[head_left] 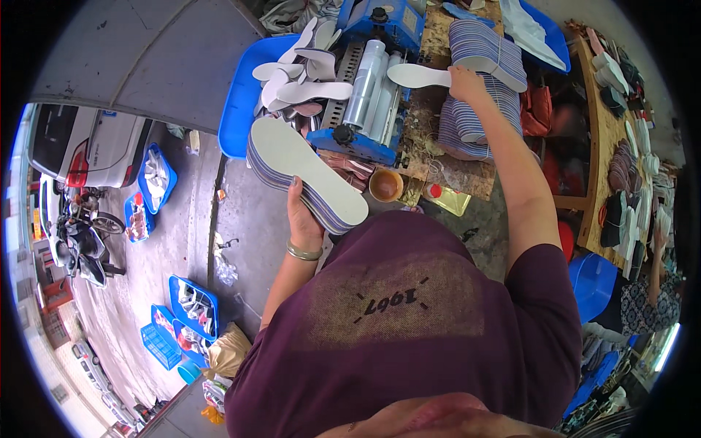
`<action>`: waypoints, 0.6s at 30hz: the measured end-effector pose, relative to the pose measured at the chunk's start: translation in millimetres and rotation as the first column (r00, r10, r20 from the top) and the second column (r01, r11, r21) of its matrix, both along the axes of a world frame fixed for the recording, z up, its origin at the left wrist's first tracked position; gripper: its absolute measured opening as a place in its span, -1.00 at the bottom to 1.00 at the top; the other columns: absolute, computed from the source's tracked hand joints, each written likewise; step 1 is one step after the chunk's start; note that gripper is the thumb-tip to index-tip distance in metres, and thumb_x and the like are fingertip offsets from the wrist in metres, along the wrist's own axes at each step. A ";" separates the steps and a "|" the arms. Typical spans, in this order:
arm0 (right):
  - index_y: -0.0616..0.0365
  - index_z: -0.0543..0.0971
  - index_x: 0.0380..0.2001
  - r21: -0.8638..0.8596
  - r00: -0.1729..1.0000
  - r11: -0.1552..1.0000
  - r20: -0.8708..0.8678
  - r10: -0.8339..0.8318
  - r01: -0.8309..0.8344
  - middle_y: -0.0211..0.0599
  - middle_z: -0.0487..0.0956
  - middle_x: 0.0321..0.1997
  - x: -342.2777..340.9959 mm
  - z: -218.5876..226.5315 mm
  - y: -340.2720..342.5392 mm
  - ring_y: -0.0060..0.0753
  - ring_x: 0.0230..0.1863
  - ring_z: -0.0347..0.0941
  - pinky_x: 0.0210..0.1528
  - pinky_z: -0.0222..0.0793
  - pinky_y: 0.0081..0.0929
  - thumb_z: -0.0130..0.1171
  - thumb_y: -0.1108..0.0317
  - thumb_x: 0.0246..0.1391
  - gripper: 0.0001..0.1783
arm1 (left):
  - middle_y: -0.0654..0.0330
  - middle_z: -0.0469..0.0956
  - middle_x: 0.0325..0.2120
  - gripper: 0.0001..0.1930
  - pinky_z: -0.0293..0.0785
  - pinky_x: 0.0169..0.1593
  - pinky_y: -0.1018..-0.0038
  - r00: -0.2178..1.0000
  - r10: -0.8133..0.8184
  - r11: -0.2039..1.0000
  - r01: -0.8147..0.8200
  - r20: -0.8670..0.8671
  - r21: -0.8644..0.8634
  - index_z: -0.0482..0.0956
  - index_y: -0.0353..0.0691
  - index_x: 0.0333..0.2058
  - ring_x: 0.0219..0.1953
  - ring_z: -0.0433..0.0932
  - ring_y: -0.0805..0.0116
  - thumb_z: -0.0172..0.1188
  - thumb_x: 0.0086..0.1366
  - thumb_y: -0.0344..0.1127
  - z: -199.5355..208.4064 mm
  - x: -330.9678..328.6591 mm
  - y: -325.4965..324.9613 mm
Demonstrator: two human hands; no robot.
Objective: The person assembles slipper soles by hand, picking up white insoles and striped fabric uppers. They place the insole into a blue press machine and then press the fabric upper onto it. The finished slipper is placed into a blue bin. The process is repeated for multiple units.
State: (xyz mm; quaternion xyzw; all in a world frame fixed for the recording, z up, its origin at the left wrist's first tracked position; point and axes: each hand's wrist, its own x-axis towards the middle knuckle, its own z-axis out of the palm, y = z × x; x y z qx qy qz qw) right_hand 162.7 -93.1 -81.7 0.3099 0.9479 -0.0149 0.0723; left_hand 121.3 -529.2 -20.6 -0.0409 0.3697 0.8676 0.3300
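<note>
My left hand (305,226) is closed round the lower edge of a thick stack of shoe insoles (310,171), pale on top with striped edges, held in front of my chest. My right hand (467,82) grips one end of a single white insole (418,76). The other end of that insole reaches to the rollers (369,84) of a blue roller machine (376,150). Right beside this hand lie tall piles of striped insoles (467,120) on a worn wooden bench (467,175); my wrist partly covers them.
Loose white insoles fill a blue bin (237,109) left of the machine. A brown bowl (385,185) and a yellowish tin with a red cap (447,197) stand near me. Blue crates (193,306) sit on the floor at left. Another person (650,303) is at far right.
</note>
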 end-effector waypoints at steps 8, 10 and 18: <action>0.08 0.44 0.02 -0.005 0.999 1.000 -0.048 0.010 -0.010 -0.18 0.44 0.04 -35.4 -1.5 -28.5 -0.06 0.13 0.35 0.09 0.27 0.06 0.03 0.33 0.02 -0.57 | 0.03 0.48 -0.06 -0.44 0.47 0.06 0.24 0.996 -0.075 0.996 0.073 0.049 0.044 0.29 -0.32 0.10 -0.04 0.51 0.14 0.14 0.25 -0.08 -6.6 2.5 -3.5; 0.07 0.44 0.03 -0.016 0.994 0.999 -0.103 0.034 -0.036 -0.19 0.43 0.06 -42.4 0.0 -35.3 -0.09 0.13 0.35 0.08 0.26 0.05 0.02 0.33 0.02 -0.56 | 0.02 0.48 -0.06 -0.44 0.47 0.06 0.23 0.995 -0.080 0.997 0.079 0.054 0.022 0.29 -0.33 0.10 -0.04 0.51 0.14 0.14 0.24 -0.08 -7.0 5.1 -2.8; 0.06 0.31 0.19 -0.241 0.798 0.864 -0.546 0.256 -0.442 -0.13 0.38 0.16 -31.7 44.8 -126.3 -0.05 0.16 0.32 0.14 0.27 -0.19 0.29 0.16 -0.10 -0.25 | 0.04 0.49 -0.08 -0.51 0.48 0.05 0.26 0.992 -0.117 0.992 0.114 0.055 0.046 0.34 -0.34 0.05 -0.06 0.53 0.17 0.20 0.21 -0.21 -14.3 9.9 2.8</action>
